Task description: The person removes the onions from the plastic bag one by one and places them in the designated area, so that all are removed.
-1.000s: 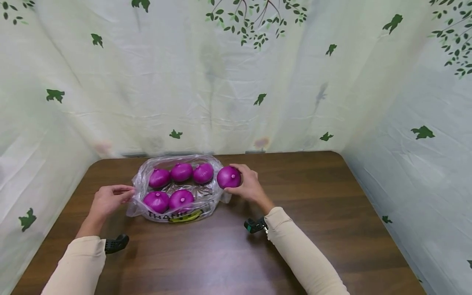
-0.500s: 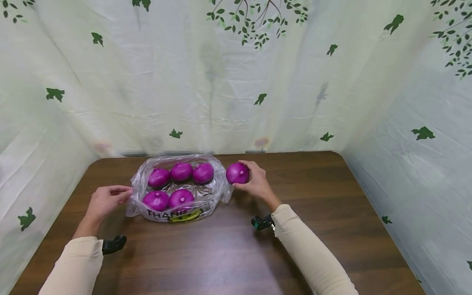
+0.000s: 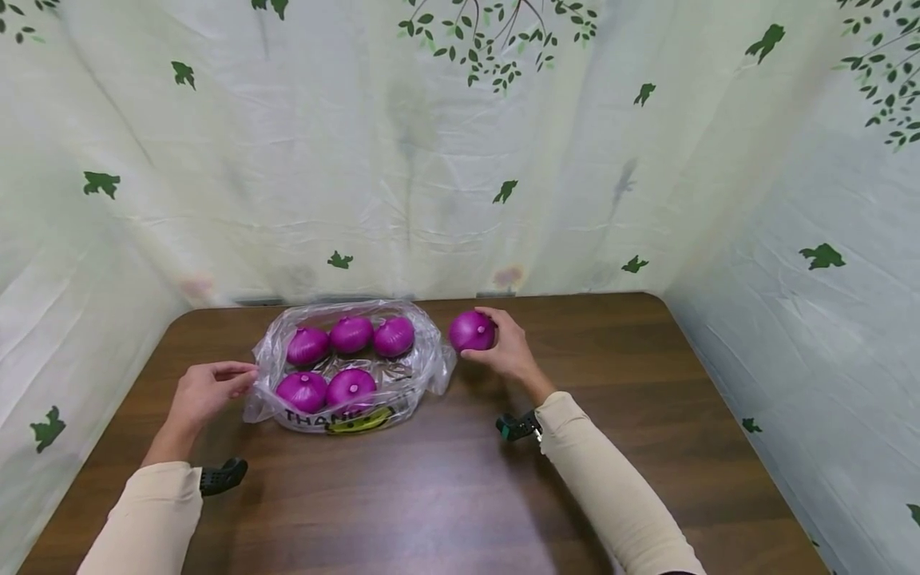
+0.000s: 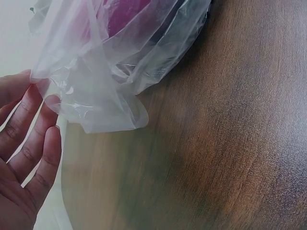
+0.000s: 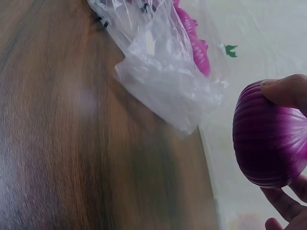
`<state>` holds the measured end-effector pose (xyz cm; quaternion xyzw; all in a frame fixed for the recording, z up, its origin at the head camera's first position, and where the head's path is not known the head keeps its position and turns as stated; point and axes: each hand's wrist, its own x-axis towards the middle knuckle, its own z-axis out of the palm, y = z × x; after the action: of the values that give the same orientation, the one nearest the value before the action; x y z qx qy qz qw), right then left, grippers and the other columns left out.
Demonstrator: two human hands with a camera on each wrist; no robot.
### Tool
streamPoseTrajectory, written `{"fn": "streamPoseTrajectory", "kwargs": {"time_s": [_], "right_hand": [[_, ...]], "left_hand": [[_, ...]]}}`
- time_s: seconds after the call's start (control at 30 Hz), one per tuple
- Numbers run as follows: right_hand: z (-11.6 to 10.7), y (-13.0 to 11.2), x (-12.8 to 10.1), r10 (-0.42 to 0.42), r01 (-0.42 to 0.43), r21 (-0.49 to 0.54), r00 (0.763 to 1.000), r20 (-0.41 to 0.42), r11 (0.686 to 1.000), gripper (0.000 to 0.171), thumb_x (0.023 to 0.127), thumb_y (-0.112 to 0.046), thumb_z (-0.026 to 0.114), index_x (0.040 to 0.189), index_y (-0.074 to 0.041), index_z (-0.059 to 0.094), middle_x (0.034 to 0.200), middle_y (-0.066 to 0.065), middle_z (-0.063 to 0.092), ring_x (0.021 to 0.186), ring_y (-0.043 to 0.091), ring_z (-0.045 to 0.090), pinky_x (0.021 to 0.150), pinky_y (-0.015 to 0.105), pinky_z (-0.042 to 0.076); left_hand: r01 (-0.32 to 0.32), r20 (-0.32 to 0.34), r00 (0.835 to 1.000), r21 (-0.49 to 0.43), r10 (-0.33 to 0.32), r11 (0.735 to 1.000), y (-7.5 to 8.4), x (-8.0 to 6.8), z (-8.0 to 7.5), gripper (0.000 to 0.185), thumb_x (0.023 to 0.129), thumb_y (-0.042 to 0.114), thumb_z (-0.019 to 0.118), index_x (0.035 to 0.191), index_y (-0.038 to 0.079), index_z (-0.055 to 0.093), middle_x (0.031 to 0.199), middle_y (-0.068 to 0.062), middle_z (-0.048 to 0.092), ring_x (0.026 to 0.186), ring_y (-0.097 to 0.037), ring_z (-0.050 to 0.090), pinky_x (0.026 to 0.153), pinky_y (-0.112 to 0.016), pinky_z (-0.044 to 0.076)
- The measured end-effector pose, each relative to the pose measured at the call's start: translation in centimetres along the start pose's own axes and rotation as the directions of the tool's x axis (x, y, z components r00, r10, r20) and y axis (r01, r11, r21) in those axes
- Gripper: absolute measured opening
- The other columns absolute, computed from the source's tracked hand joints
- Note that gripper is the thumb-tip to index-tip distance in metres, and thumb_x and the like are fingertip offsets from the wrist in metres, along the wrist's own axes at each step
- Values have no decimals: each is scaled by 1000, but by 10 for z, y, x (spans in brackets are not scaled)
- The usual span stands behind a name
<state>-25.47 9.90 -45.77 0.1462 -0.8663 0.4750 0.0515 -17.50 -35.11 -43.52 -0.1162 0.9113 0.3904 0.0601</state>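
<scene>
From where I sit, one purple onion (image 3: 472, 331) is out of the clear plastic bag (image 3: 345, 367) and five onions (image 3: 350, 335) remain inside it — three in the row far from me and two in the near row — so I judge the work to be early, with most of the onions left where they lie. My right hand (image 3: 506, 350) has its grip curled round the freed onion, thumb and fingers wrapped about it, and holds it just to the right of the bag, close over the table (image 3: 460, 495); in the right wrist view the onion (image 5: 269, 136) sits between thumb and fingertips with the bag's crumpled edge (image 5: 165, 86) near it but apart. Whether the onion touches the table I cannot tell. My left hand (image 3: 204, 393) is at the bag's left edge, its grip relaxed with fingers nearly straight; in the left wrist view the fingertips (image 4: 48, 103) touch the loose plastic flap (image 4: 105, 103) rather than pinching it. Around the bag the brown table runs bare toward me, and a leaf-printed curtain (image 3: 460, 160) hangs behind and to both sides of it. Nothing stands between the bag and either hand — only the soft, sagging rim of the bag, which folds in over the onions on the right side, looks likely to snag.
</scene>
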Motion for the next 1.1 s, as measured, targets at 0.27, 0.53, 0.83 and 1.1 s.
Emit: {"fn": "streamPoseTrajectory", "kwargs": {"time_s": [0.27,0.53,0.83,1.1], "right_hand": [[-3,12,2,31,-31,-11,999,16,999,75,68,-17,88,133,-7,53,129,15,55,119,31,52,100,47,40],[-8,24,1,69,-70,10,997,34,998,73,70,-16,87,134,-8,53,130,15,54,114,31,53,94,46,45],[-13,33,1,94,-94,11,994,54,995,73,71,-15,86,135,-8,52,133,17,52,119,33,52,97,47,44],[-14,42,2,106,-108,20,993,59,994,74,71,-16,86,136,-9,52,136,17,51,120,33,52,98,48,43]], "left_hand": [[11,18,1000,-2,-11,1000,-1,1,0,52,95,38,60,123,-5,60,109,-21,66,99,-35,59,72,-31,47],[15,26,1000,10,-15,1000,0,0,0,53,95,39,59,123,-6,60,112,-25,63,100,-36,58,75,-37,46],[6,31,999,25,-7,1000,1,2,-1,52,95,38,59,123,-5,61,106,-20,66,100,-37,59,75,-36,46],[6,28,1000,22,-6,1000,1,2,0,51,95,38,60,122,-6,61,107,-21,66,99,-37,59,75,-39,46]]}}
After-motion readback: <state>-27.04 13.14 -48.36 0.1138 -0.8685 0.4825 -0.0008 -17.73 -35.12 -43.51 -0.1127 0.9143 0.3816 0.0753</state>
